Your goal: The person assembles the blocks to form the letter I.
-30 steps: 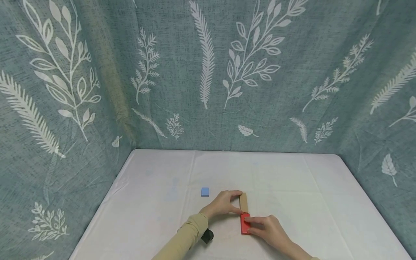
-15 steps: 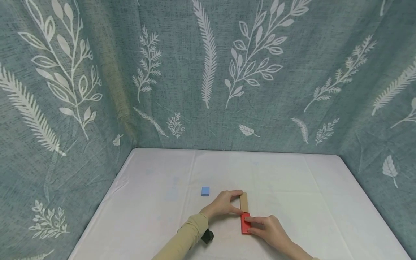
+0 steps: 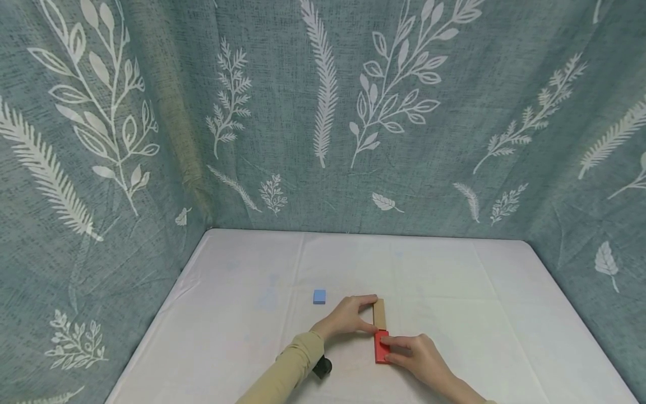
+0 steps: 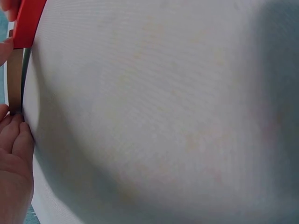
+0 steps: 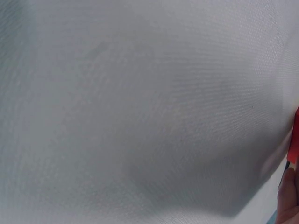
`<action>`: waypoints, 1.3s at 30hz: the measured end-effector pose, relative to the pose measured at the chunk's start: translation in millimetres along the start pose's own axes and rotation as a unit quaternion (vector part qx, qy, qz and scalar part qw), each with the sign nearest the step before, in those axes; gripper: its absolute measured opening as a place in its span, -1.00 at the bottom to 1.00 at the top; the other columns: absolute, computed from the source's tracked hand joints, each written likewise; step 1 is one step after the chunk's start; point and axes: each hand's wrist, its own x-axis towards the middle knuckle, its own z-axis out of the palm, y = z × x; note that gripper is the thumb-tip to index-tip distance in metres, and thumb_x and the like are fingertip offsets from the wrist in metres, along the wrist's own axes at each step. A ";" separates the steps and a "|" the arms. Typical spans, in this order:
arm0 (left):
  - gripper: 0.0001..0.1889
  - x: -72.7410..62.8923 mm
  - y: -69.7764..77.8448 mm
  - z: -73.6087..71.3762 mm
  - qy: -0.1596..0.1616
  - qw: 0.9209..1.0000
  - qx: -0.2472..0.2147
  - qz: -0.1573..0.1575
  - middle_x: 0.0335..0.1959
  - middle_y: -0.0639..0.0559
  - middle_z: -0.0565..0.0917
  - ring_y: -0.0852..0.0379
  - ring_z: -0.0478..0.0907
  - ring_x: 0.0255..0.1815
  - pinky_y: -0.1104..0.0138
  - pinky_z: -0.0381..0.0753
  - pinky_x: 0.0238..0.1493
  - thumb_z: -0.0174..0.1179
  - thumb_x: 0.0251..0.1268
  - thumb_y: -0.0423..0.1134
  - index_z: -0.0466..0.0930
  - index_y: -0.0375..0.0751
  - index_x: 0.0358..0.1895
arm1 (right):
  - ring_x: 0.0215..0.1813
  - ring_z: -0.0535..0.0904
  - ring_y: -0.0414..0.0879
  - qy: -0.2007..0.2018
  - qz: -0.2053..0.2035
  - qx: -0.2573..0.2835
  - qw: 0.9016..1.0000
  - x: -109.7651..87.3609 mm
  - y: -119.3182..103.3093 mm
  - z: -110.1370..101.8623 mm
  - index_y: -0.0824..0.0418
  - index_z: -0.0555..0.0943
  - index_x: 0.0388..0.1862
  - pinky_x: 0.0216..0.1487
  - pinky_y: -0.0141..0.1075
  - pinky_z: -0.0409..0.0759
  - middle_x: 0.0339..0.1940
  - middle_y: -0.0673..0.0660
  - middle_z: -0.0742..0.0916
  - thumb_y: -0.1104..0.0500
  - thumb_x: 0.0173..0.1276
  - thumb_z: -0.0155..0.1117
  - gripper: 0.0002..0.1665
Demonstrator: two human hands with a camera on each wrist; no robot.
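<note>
In the head view a narrow tan block (image 3: 379,314) and a wider red block (image 3: 382,348) lie end to end on the white-covered table. My left hand (image 3: 345,317) spans the tan block, fingertips at its far end and thumb where it meets the red one. My right hand (image 3: 416,356) comes from the right and holds the red block with thumb and index finger. The left wrist view catches the red block (image 4: 29,23), the tan block (image 4: 15,79) and left fingers at its end. Only a sliver of the red block (image 5: 294,144) shows in the right wrist view.
A small blue block (image 3: 319,297) lies on the table (image 3: 454,292) to the left, beyond my left hand. Beside the left sleeve sits a black object (image 3: 323,367), partly covered by the forearm. A green leaf-patterned curtain (image 3: 282,112) surrounds the table's back and sides.
The head view has shifted very slightly. Both hands and the blocks keep their places.
</note>
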 end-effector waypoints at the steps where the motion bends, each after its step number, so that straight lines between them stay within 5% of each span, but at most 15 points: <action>1: -0.28 0.0 0.0 -0.1 0.000 1.000 -0.001 0.001 0.31 -0.06 0.47 0.03 0.35 0.38 0.26 0.35 0.42 0.44 -0.03 -0.23 0.42 -0.28 0.28 | -0.08 0.72 -0.09 -0.001 0.001 0.000 1.000 0.1 0.1 0.0 0.14 0.74 -0.13 -0.12 -0.35 0.73 -0.18 0.03 0.79 0.06 0.11 0.43 -0.66; 39: -0.28 -1.8 -1.2 -1.2 -0.012 1.000 -0.004 -0.002 0.33 -0.04 0.45 0.04 0.34 0.39 0.28 0.38 0.40 0.42 0.01 -0.20 0.39 -0.25 0.31 | -0.09 0.72 -0.13 -0.001 0.012 0.008 1.000 1.9 -0.8 -0.5 0.15 0.74 -0.15 -0.11 -0.40 0.70 -0.19 0.02 0.80 0.11 0.07 0.47 -0.68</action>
